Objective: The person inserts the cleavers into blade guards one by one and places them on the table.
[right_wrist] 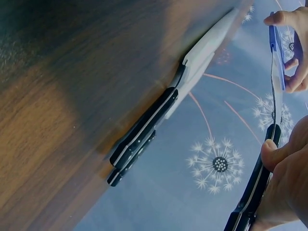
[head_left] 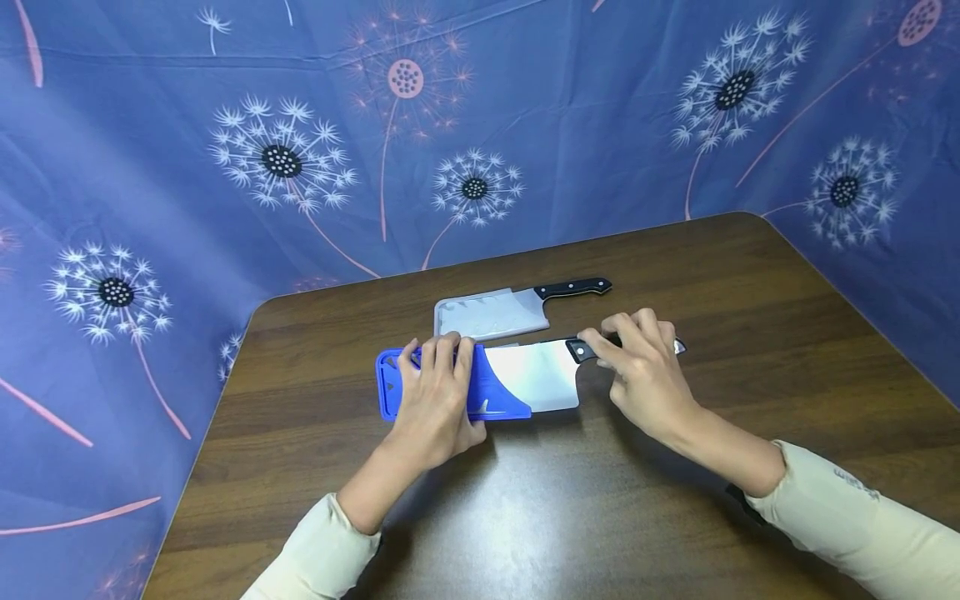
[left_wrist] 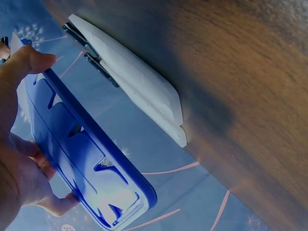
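Note:
My left hand (head_left: 437,396) grips a blue plastic blade cover (head_left: 497,398) with cut-out slots, thumb on one edge and fingers on the other. A cleaver (head_left: 542,375) has the front of its wide blade inside this cover; the shiny rear part is bare. Its black riveted handle (right_wrist: 259,180) is held by my right hand (head_left: 647,379), thumb along the side. In both wrist views the covered cleaver is raised off the table. Behind it on the table lies another cleaver (head_left: 491,315) in a whitish cover.
The wrist views show two black handles side by side on the wooden table (head_left: 300,467), so a further covered cleaver (right_wrist: 143,126) lies there, mostly hidden in the head view. A blue dandelion-print cloth (head_left: 525,125) hangs behind the table.

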Tool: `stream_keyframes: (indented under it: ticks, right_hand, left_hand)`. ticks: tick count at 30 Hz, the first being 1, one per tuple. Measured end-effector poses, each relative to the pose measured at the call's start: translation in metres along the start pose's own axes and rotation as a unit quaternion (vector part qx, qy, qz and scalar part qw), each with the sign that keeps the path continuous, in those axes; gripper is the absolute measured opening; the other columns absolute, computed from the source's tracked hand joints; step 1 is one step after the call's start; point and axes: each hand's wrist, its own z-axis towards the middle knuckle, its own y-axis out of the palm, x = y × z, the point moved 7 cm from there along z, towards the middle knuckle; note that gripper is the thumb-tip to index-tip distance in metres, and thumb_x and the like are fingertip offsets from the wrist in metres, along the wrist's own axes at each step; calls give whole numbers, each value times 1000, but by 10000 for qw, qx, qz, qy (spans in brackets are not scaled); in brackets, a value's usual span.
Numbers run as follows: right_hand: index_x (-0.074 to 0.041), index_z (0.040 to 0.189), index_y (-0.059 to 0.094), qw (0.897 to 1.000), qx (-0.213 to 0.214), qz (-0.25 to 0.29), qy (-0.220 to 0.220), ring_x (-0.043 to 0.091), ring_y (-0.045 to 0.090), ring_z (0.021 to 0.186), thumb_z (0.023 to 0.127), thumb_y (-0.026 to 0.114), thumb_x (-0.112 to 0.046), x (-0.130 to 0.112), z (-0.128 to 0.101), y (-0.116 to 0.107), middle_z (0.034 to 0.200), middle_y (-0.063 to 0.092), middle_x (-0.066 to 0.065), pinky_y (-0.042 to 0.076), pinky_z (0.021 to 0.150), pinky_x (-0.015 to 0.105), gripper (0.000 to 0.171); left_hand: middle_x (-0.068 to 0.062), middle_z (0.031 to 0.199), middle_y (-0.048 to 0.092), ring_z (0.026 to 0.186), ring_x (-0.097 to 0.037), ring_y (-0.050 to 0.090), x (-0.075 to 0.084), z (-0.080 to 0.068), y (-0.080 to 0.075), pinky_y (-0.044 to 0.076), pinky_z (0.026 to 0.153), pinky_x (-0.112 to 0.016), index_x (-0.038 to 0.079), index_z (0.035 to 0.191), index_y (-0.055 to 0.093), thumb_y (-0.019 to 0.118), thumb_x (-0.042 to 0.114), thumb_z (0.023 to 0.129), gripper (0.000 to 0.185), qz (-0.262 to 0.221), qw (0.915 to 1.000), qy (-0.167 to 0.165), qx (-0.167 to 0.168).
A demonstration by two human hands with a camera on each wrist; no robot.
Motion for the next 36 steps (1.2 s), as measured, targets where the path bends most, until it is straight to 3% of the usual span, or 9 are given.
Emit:
stream_keyframes:
  ticks: [11,21,27,30,36]
  right_hand:
    - [-1,102,70,9996,240,-72,-160,39,42,83,51,42,31,-3,6,-3,94,56,19,27,70,54,66]
    - [-2,103,68,9992,154,-173,-325,40,43,84,49,44,32,-7,7,-1,94,55,21,28,72,56,68]
    - [-7,112,63,9981,148,23,-599,36,44,86,49,50,31,-20,9,6,98,54,19,30,74,56,74]
    - [-7,113,62,9980,20,5,-634,35,45,87,49,57,27,-28,11,11,99,54,18,31,75,55,73]
    - [-5,108,67,9986,-218,-335,-337,36,45,88,52,61,24,-31,14,17,98,54,17,32,76,55,64]
  left_hand:
    - [-19,117,48,108,-34,45,1,3,-7,34,89,-58,-2,121,46,77,47,53,89,-113,9996,174,200]
    - [-18,116,46,109,-33,44,5,3,-10,36,85,-56,-2,123,46,82,46,49,95,-429,9988,217,17]
    - [-16,113,48,104,-32,46,28,10,-15,37,81,-53,-3,123,47,82,45,46,97,-628,9967,476,179]
    - [-16,114,48,104,-32,46,39,15,-16,37,80,-53,-3,125,47,83,45,47,98,-763,9954,580,85]
    - [-15,115,46,105,-31,44,39,17,-10,36,83,-54,-2,126,47,87,45,44,102,-758,9963,365,-201]
